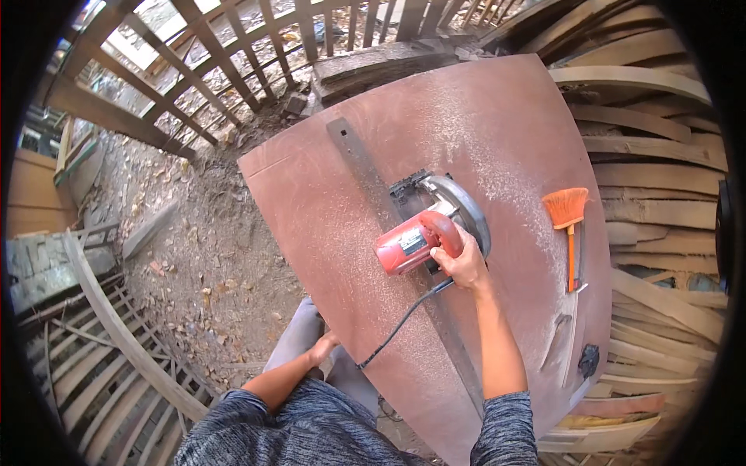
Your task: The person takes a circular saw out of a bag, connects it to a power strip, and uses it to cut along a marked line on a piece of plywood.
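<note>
My right hand [465, 266] is wrapped round the rear handle of a red circular saw [406, 245] with a grey metal blade guard. The saw rests on a large reddish-brown board [513, 116], across a long dark straight bar [361, 167] with a hole near its far end. Fine sawdust lies scattered on both sides of the bar. From the saw a black power cord [400, 322] runs over the board's left edge. At that same edge is my left hand [323, 347], its fingers mostly hidden by the board's rim.
An orange hand broom [566, 208] lies on the right of the board, beside thin strips. A small black object [589, 361] sits near the right corner. Stacked wooden planks [660, 213] line the right side. A slatted wooden fence [210, 58] stands beyond the littered dirt ground [198, 241].
</note>
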Demonstrator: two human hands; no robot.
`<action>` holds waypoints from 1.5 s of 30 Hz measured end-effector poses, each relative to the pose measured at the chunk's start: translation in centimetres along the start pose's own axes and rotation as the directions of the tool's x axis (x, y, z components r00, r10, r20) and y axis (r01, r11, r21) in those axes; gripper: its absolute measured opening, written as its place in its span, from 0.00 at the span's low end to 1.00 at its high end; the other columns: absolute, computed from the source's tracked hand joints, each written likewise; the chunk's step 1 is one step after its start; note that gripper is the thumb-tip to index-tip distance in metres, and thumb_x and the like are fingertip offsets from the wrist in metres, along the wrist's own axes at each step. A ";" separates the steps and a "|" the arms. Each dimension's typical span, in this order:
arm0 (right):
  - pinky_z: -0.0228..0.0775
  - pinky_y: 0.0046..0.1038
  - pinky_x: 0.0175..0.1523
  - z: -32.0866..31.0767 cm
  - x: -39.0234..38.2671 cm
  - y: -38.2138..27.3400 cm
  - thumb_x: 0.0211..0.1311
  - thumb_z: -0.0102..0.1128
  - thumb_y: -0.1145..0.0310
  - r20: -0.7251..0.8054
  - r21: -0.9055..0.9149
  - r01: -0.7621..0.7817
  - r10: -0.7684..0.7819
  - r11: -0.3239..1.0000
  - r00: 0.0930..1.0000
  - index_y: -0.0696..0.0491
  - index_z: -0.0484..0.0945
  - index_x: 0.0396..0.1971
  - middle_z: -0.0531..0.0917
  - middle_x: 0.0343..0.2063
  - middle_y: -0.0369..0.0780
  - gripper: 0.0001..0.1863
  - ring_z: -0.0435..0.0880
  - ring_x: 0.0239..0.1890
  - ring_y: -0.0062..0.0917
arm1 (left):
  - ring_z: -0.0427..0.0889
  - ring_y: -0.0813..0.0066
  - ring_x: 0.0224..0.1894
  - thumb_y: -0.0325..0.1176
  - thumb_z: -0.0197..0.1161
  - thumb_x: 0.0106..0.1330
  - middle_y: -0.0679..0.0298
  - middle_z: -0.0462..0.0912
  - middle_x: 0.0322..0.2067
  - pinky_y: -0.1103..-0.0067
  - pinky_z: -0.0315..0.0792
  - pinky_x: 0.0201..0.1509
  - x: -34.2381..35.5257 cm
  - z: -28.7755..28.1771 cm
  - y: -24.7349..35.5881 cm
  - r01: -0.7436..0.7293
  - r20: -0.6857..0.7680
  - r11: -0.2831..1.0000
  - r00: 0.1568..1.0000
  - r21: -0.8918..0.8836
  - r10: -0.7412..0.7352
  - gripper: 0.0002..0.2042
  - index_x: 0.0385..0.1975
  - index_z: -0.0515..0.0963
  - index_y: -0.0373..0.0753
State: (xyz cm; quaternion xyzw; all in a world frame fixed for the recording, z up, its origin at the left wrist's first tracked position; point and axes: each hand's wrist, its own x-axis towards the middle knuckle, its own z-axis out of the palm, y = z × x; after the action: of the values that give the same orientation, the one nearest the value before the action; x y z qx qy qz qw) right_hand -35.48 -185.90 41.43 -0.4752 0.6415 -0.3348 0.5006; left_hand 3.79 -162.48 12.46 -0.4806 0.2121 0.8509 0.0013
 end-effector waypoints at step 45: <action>0.75 0.30 0.53 1.9 7.5 -3.0 0.57 0.67 0.74 0.042 -0.080 0.040 -0.037 0.996 0.998 0.60 0.78 0.57 0.84 0.41 0.39 0.25 0.82 0.43 0.24 | 0.78 0.56 0.61 0.38 0.83 0.53 0.45 0.77 0.58 0.64 0.73 0.66 -5.1 -5.7 32.4 -0.421 -0.610 0.808 0.531 0.412 0.587 0.42 0.62 0.62 0.28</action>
State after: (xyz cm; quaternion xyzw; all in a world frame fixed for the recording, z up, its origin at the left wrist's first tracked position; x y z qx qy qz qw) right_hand -33.22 -193.84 41.21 -0.5142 0.6349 -0.3084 0.4873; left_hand 4.51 -193.02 25.72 -0.6853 0.4158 0.5302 -0.2763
